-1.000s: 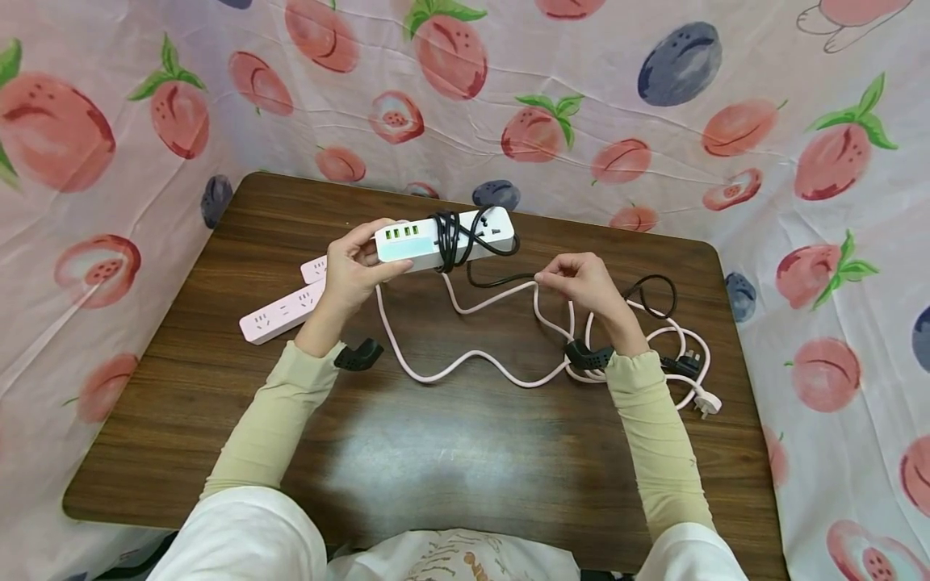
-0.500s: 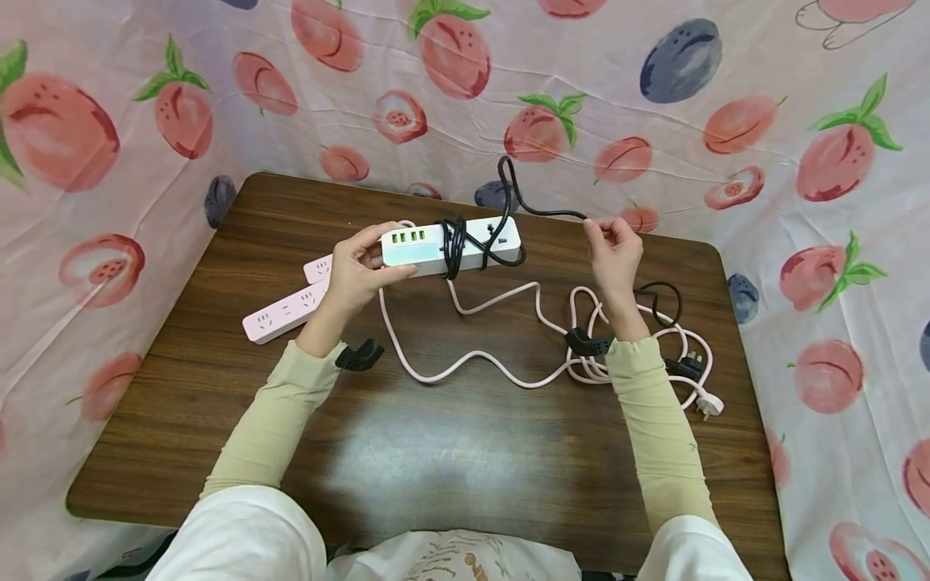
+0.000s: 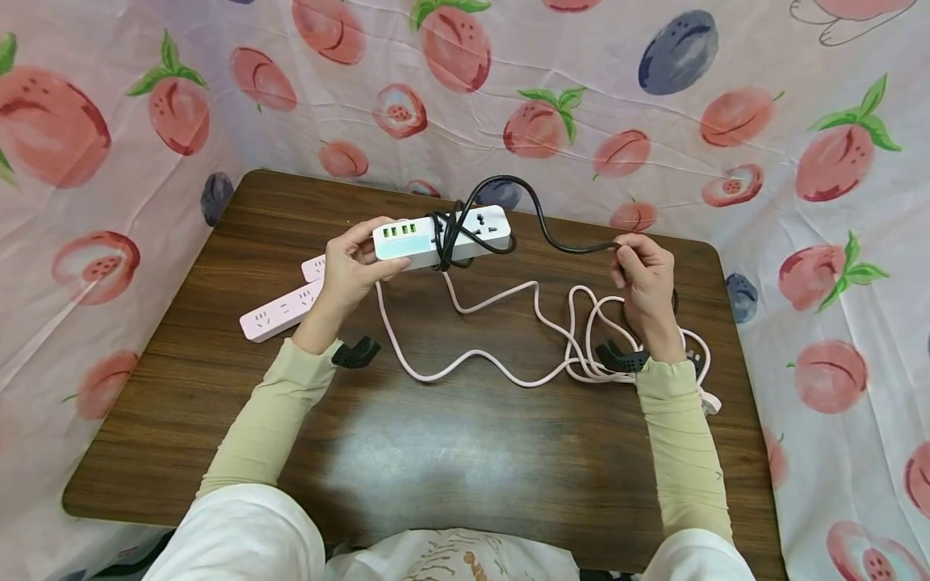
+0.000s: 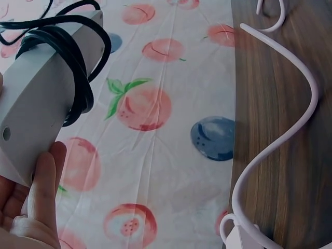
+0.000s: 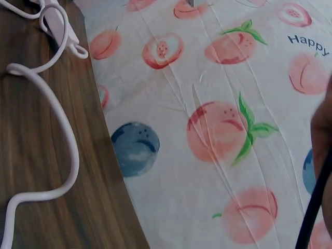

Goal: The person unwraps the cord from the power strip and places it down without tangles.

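A white power strip [image 3: 475, 234] with green USB ports is held up over the table by my left hand [image 3: 350, 262], thumb on the near side and fingers behind its left end. Several turns of black cord [image 4: 62, 46] wrap round the strip's middle. From there the cord [image 3: 538, 206] arches up and across to my right hand [image 3: 647, 278], which pinches it between thumb and fingers. In the right wrist view only part of that hand [image 5: 322, 129] shows at the right edge, with the black cord [image 5: 314, 207] running past it.
Two pink power strips [image 3: 279, 311] lie on the brown table [image 3: 450, 452], partly behind my left hand. Their pink cords [image 3: 475, 353] snake right into a loose coil. A pink plug [image 3: 710, 401] lies at the right. A fruit-patterned cloth [image 3: 436, 105] hangs behind.
My right hand has moved right, rising and then lowering, with the black cord drawn out into a longer arch. The left hand still holds the white strip in nearly the same place.
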Available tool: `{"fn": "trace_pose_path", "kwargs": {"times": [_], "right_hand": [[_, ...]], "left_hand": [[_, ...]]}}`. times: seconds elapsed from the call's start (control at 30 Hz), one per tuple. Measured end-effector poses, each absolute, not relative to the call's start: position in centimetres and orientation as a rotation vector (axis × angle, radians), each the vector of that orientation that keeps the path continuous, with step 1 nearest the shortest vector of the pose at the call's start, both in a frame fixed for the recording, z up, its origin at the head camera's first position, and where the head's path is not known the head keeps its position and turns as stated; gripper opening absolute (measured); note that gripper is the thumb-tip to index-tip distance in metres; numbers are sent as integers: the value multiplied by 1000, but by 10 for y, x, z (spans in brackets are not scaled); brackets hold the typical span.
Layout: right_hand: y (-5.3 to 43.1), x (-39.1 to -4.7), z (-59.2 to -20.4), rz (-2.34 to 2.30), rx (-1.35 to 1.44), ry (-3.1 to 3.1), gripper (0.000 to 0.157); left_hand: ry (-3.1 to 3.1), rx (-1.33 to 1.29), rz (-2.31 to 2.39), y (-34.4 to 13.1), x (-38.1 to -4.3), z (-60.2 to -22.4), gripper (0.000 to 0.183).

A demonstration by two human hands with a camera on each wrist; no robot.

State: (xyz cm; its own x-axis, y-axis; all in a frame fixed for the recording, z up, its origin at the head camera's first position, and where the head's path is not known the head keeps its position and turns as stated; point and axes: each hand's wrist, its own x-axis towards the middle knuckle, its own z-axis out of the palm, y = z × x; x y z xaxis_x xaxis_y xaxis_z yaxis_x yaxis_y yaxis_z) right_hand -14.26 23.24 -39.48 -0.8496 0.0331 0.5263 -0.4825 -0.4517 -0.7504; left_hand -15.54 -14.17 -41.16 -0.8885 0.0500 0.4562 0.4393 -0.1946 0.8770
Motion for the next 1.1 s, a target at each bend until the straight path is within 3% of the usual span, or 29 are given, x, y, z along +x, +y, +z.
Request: {"fn": "trace_pose_path", "kwargs": {"times": [0.27, 0.4, 0.5, 0.63, 0.73, 0.87, 1.1], "right_hand": [[262, -136, -412, 2520, 1170, -1701, 10], [274, -136, -418, 2417, 1239, -2131, 7], [273, -136, -419, 2136, 1035, -2543, 14], [257, -137, -415, 1767, 575, -2822, 9], [242, -137, -407, 1620, 243, -2780, 14], [233, -142, -399, 1779, -112, -2375, 16], [255, -162, -402, 2030, -72, -1418, 24]], "left_hand": [[-1744, -482, -2157, -146, -159, -410, 47], [-1703, -471, -2180, -148, -160, -408, 45], [-1710, -492, -2168, -147, -159, -407, 46], [-1758, -553, -2147, -143, -158, -407, 49], [-1785, -594, -2143, -141, -157, -408, 52], [-1779, -631, -2156, -140, -156, -408, 52], [-1807, -625, -2166, -144, -155, -409, 53]]}}
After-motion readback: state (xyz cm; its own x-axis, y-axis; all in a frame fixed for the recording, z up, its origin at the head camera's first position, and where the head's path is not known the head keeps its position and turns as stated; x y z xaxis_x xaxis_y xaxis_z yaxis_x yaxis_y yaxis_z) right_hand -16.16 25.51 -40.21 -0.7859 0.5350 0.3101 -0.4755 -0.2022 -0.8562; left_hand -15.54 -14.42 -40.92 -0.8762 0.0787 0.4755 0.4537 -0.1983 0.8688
